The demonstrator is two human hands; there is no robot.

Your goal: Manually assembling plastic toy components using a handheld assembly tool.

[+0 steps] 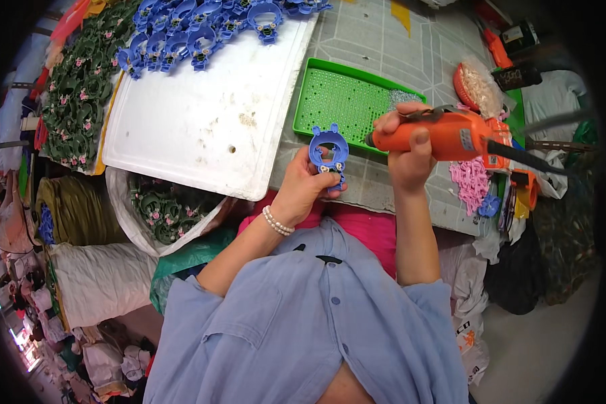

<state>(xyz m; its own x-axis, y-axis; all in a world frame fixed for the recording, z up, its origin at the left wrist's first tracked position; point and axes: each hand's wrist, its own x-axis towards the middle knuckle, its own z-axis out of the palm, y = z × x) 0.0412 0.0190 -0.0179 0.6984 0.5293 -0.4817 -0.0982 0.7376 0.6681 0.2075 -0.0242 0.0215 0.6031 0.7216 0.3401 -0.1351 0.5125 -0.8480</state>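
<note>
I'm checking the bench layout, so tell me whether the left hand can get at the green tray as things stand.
Probably yes: the green tray lies just beyond the left hand, its left end uncovered. That hand holds a blue plastic part, though, so grasping may need a release.

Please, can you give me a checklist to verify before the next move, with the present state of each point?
1. Left hand holds the blue plastic part: ok.
2. Right hand grips the orange power tool: ok.
3. Tool's tip is apart from the left fingers: ok, a gap shows.
4. Small silvery pieces are in the green tray: ok, at its right end.
5. Left wrist is without jewellery: not ok, a beaded bracelet is worn.
6. Tool is switched off: cannot tell.
</note>
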